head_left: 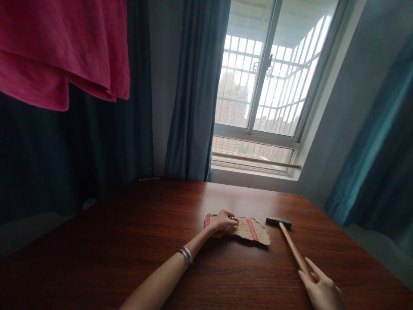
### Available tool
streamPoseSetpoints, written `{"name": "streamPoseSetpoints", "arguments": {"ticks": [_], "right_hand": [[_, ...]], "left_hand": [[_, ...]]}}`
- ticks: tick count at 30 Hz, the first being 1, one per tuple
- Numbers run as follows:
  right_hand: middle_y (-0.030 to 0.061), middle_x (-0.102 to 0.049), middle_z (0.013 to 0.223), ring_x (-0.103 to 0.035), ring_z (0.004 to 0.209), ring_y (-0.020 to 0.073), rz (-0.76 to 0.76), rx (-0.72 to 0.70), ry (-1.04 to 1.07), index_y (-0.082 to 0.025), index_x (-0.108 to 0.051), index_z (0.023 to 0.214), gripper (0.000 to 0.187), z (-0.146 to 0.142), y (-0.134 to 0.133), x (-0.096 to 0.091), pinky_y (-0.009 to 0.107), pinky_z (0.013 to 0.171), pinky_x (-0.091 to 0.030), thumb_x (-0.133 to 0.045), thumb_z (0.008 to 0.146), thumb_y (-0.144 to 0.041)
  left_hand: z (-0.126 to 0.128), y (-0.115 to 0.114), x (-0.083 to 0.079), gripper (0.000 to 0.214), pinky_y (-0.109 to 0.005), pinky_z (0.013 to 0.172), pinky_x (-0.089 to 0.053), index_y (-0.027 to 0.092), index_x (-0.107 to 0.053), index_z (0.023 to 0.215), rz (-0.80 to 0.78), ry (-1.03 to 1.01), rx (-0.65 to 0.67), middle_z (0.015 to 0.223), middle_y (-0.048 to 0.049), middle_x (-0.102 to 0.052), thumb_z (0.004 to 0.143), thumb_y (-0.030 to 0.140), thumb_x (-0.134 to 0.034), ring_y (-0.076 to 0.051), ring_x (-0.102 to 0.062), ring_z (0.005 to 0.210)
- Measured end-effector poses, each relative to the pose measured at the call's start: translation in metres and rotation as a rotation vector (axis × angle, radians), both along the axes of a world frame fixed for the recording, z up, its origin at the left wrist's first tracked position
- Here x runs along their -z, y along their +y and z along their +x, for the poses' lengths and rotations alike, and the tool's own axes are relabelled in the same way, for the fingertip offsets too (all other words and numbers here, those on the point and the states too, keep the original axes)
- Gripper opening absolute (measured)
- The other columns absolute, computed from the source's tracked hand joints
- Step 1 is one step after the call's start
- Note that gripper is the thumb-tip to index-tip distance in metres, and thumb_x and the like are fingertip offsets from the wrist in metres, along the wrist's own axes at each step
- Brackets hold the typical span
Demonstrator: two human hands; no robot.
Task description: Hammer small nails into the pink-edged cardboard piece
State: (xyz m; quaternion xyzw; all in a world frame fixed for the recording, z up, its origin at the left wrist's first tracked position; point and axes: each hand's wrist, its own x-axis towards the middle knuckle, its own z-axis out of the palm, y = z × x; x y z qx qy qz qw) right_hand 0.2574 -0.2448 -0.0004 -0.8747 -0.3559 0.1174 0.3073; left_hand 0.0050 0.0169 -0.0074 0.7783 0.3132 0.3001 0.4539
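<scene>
A flat tan piece like cardboard [253, 230], dotted with small dark marks and crossed by pink bands, lies on the wooden table. Its lower edge is uneven and its right end rounded. My left hand [225, 221] rests over its middle, fingertips pinched together; anything between them is too small to make out. To the right lies a hammer [292, 245], its dark head pointing away and its wooden handle running toward me. My right hand [321, 284] has thumb and fingers around the handle's near end. The hammer head seems to rest on the table.
A thin dark sliver lies on the brown table [129, 245] left of the tan piece. Blue curtains [195, 94] and a barred window [258, 86] stand behind the table. A pink cloth [64, 47] hangs at upper left.
</scene>
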Motion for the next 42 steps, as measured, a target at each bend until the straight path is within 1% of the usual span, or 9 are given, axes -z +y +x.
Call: {"name": "streamPoseSetpoints", "arguments": {"ticks": [8, 12, 16, 22, 25, 28, 32, 37, 42], "right_hand": [[0.012, -0.07, 0.096, -0.065, 0.084, 0.0303, -0.183, -0.03, -0.128, -0.024, -0.054, 0.123, 0.055, -0.002, -0.007, -0.007, 0.038, 0.072, -0.048, -0.037, 0.078, -0.052], [0.0134, -0.069, 0.098, -0.064, 0.087, 0.0287, -0.156, -0.057, -0.259, -0.018, -0.058, 0.119, 0.05, -0.006, -0.01, -0.002, 0.036, 0.073, -0.048, -0.038, 0.08, -0.043], [0.0116, -0.068, 0.1, -0.061, 0.095, 0.0272, -0.109, -0.094, -0.357, -0.019, -0.06, 0.114, 0.043, -0.012, -0.012, 0.003, 0.033, 0.078, -0.047, -0.039, 0.081, -0.036], [0.0148, -0.067, 0.099, -0.06, 0.094, 0.0307, -0.166, -0.116, -0.367, -0.013, -0.056, 0.116, 0.046, -0.02, -0.005, -0.008, 0.039, 0.08, -0.046, -0.034, 0.083, -0.036], [0.0164, -0.062, 0.111, -0.055, 0.104, 0.0304, -0.007, -0.093, -0.482, -0.008, -0.053, 0.119, 0.048, -0.03, 0.014, -0.02, 0.037, 0.087, -0.043, -0.035, 0.083, -0.034], [0.014, -0.06, 0.116, -0.052, 0.109, 0.0249, 0.162, -0.198, -0.492, -0.009, -0.053, 0.119, 0.046, -0.048, 0.047, -0.033, 0.032, 0.094, -0.038, -0.035, 0.084, -0.032], [0.0129, -0.061, 0.116, -0.052, 0.111, 0.0233, 0.17, -0.381, -0.435, -0.013, -0.057, 0.117, 0.043, -0.073, 0.096, -0.043, 0.032, 0.094, -0.038, -0.037, 0.083, -0.029], [0.0111, -0.068, 0.103, -0.061, 0.097, 0.0232, 0.115, -0.442, -0.279, -0.018, -0.067, 0.104, 0.037, -0.083, 0.143, -0.032, 0.03, 0.08, -0.044, -0.04, 0.082, -0.031], [0.0055, -0.07, 0.097, -0.061, 0.094, 0.0191, 0.235, -0.529, -0.231, -0.021, -0.07, 0.09, 0.031, -0.08, 0.158, -0.01, 0.027, 0.081, -0.043, -0.041, 0.08, -0.025]], "left_hand": [[0.0, -0.003, -0.003, 0.028, -0.021, 0.051, -0.034, 0.007, -0.072, 0.074, -0.003, -0.004, -0.01, 0.059, -0.0028, -0.06, 0.059, 0.03, -0.065, -0.011, -0.05, 0.055], [0.0, -0.004, -0.004, 0.028, -0.02, 0.052, -0.034, 0.007, -0.072, 0.075, -0.005, 0.0, -0.018, 0.06, -0.0028, -0.061, 0.06, 0.029, -0.065, -0.011, -0.051, 0.057], [0.0, -0.004, -0.004, 0.029, -0.021, 0.052, -0.034, 0.006, -0.072, 0.075, 0.002, 0.005, -0.021, 0.06, -0.0029, -0.06, 0.059, 0.03, -0.065, -0.011, -0.05, 0.057], [-0.002, -0.007, -0.009, 0.028, -0.021, 0.052, -0.034, 0.007, -0.072, 0.074, 0.009, 0.011, -0.029, 0.059, -0.0031, -0.061, 0.059, 0.029, -0.065, -0.011, -0.051, 0.057], [-0.002, -0.009, -0.01, 0.027, -0.021, 0.053, -0.034, 0.007, -0.072, 0.075, 0.009, 0.009, -0.033, 0.06, -0.0033, -0.061, 0.059, 0.028, -0.065, -0.011, -0.051, 0.058], [-0.001, -0.009, -0.009, 0.028, -0.021, 0.052, -0.034, 0.006, -0.072, 0.075, 0.005, 0.01, -0.028, 0.059, -0.0033, -0.061, 0.059, 0.027, -0.064, -0.011, -0.051, 0.057], [-0.001, -0.006, -0.008, 0.03, -0.021, 0.052, -0.033, 0.006, -0.072, 0.076, -0.008, 0.013, -0.032, 0.059, -0.0031, -0.06, 0.059, 0.029, -0.064, -0.011, -0.049, 0.056], [-0.002, -0.005, -0.008, 0.03, -0.021, 0.052, -0.032, 0.007, -0.072, 0.076, 0.018, 0.01, -0.017, 0.058, -0.0018, -0.059, 0.059, 0.03, -0.064, -0.011, -0.048, 0.055], [-0.003, -0.008, -0.011, 0.029, -0.02, 0.051, -0.031, 0.007, -0.072, 0.073, 0.04, 0.015, -0.027, 0.057, -0.001, -0.058, 0.06, 0.032, -0.064, -0.011, -0.047, 0.056]]}}
